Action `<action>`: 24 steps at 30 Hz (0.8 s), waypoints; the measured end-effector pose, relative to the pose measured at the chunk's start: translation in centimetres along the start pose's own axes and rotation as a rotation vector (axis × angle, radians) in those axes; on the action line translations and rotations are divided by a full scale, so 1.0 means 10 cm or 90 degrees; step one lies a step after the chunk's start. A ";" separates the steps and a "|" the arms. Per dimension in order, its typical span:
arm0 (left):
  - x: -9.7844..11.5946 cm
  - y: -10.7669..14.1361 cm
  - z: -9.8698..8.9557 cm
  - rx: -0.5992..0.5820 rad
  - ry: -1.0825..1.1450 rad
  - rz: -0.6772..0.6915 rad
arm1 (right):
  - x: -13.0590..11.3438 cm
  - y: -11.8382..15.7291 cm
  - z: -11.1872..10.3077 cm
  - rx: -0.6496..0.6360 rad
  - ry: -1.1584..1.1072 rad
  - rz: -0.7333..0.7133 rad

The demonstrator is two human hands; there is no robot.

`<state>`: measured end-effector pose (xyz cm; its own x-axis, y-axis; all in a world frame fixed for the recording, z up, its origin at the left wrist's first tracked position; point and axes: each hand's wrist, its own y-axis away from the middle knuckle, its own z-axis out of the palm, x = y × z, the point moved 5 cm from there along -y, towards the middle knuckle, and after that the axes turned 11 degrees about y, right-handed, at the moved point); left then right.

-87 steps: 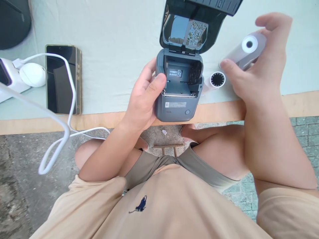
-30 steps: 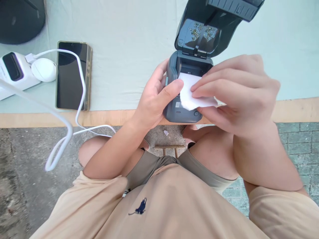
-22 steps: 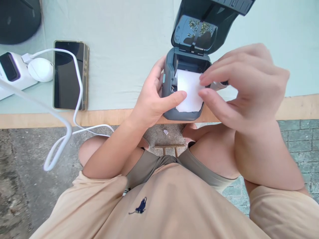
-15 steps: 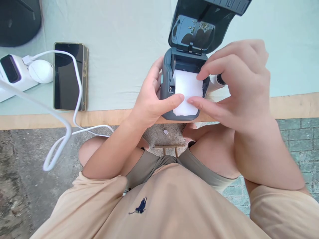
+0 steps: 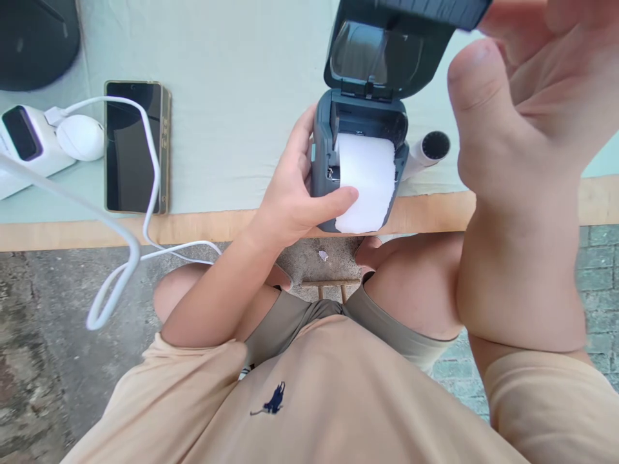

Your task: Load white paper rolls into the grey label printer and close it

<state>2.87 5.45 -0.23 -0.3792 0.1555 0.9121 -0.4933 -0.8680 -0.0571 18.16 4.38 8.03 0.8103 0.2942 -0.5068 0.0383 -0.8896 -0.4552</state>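
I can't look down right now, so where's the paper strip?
In the head view, just right of centre: the paper strip lies over the front of the open printer, under the thumb of the left hand.

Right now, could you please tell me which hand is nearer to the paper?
Left: the left hand holds the printer with its thumb on the paper. The right hand is above and to the right, apart from the paper, by the open lid.
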 end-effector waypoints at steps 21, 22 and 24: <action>-0.02 -0.01 0.03 -0.050 -0.013 0.017 | 0.00 0.18 0.02 -0.109 0.043 -0.282; -0.01 0.00 0.04 -0.050 -0.018 0.009 | 0.00 0.19 0.02 -0.113 0.046 -0.283; 0.01 0.00 0.07 -0.054 -0.026 0.000 | -0.02 0.20 0.03 -0.117 0.052 -0.292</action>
<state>3.33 5.14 0.14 -0.3479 0.1340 0.9279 -0.5586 -0.8245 -0.0903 17.92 2.65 7.01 0.7287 0.6478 -0.2221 0.4983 -0.7240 -0.4769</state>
